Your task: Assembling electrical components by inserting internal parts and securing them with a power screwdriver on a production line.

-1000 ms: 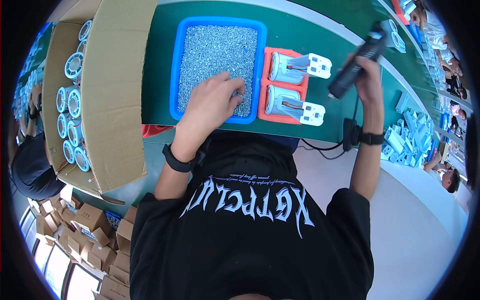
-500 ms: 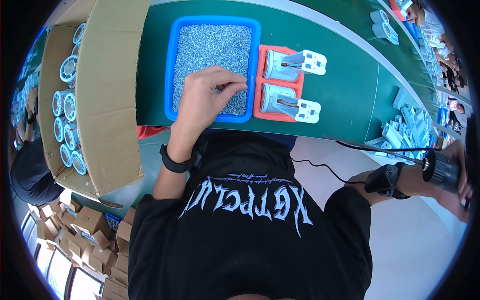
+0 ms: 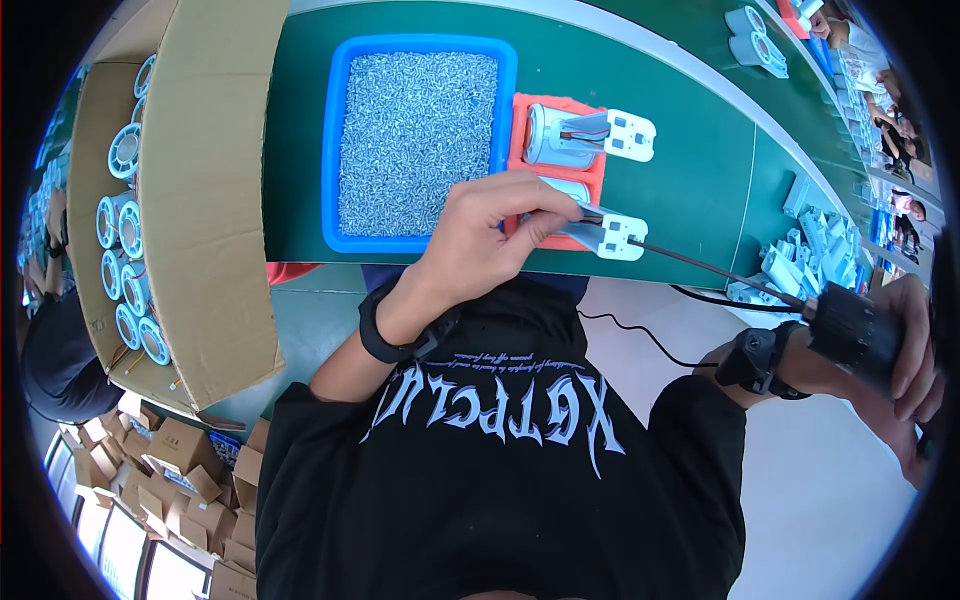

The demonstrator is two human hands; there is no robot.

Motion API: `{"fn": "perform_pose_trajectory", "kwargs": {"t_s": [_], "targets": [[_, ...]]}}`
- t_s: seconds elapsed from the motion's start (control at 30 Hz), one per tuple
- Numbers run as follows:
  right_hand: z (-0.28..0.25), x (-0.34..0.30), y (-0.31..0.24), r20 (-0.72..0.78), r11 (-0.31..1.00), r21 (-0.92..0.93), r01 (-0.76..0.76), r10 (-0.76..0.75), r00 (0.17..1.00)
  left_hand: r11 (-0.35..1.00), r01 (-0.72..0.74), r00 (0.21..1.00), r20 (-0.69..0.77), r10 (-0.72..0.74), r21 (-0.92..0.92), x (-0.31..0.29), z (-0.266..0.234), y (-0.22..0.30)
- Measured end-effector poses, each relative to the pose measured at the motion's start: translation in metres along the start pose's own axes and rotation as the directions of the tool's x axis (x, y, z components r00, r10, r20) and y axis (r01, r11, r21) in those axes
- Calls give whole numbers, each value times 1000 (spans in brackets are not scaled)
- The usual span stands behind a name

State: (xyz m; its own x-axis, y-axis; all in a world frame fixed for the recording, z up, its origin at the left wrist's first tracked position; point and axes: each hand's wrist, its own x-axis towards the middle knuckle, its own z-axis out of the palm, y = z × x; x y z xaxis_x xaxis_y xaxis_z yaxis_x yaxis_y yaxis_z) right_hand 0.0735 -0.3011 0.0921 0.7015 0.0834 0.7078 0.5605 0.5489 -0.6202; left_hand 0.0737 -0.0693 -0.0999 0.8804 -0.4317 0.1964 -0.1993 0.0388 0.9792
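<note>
My left hand (image 3: 480, 240) is closed in a pinch at the inner side of the near white bracket (image 3: 622, 240); what lies between the fingertips is hidden. That bracket belongs to a white cylindrical part seated in a red foam holder (image 3: 594, 187). A matching white part with its bracket (image 3: 630, 136) sits in the holder's far half. At the right, my right hand (image 3: 912, 345) grips a black power screwdriver (image 3: 855, 335). Its long thin bit points left and reaches the near bracket's outer face. A blue tray (image 3: 333, 150) full of small silvery screws lies left of the holder.
On the left stands an open cardboard box (image 3: 205, 200) with several white round parts. White brackets (image 3: 815, 260) lie heaped at the table's right. More white cylinders (image 3: 757, 52) stand far right. A black cable (image 3: 645, 328) hangs below the table edge. Cartons (image 3: 185, 445) cover the floor lower left.
My left hand has moved right from above the screw tray to the near bracket. The screwdriver has swung left, and its bit now meets the bracket.
</note>
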Motion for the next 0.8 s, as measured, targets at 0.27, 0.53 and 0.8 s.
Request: {"fn": "perform_pose_trajectory", "kwargs": {"t_s": [0.27, 0.53, 0.8], "targets": [[0, -9, 28, 72, 997, 72, 13, -18, 997, 811, 188, 974, -3, -228, -554, -5, 15, -12], [-5, -9, 25, 118, 998, 60, -30, 23, 993, 905, 117, 992, 4, -126, -410, -4, 14, -10], [10, -4, 43, 215, 996, 36, -78, 69, 974, 874, -429, 872, -149, 467, 228, 5, -11, 8]]}}
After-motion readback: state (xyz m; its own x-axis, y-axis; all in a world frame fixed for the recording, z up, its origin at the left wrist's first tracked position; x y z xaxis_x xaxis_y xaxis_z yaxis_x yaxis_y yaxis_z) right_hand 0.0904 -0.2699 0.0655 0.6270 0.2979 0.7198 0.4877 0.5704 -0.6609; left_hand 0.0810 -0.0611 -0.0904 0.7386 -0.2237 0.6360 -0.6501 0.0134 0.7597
